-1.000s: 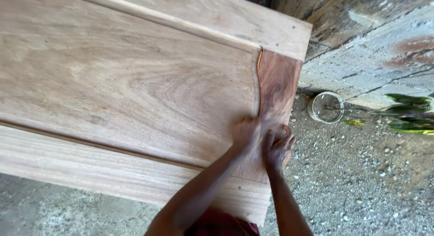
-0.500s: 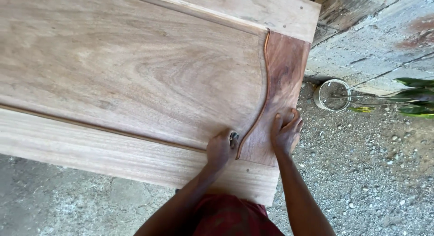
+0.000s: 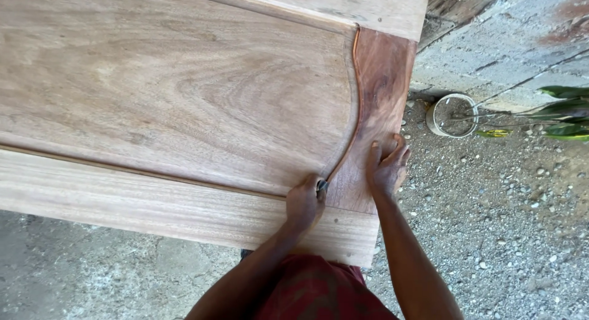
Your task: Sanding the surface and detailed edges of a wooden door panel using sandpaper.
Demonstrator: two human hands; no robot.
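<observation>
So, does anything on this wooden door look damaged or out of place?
Nothing stands out. The wooden door panel looks intact; the left hand grips a small tool at the curved groove, the right hand lies flat.

Head camera looks steeply down (close) over the wooden door (image 3: 184,105).

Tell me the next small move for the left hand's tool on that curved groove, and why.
Probably draw the small tool in the left hand up along the curved groove: its tip sits at the groove's lower end, and the right hand already braces the dark end panel.
</observation>
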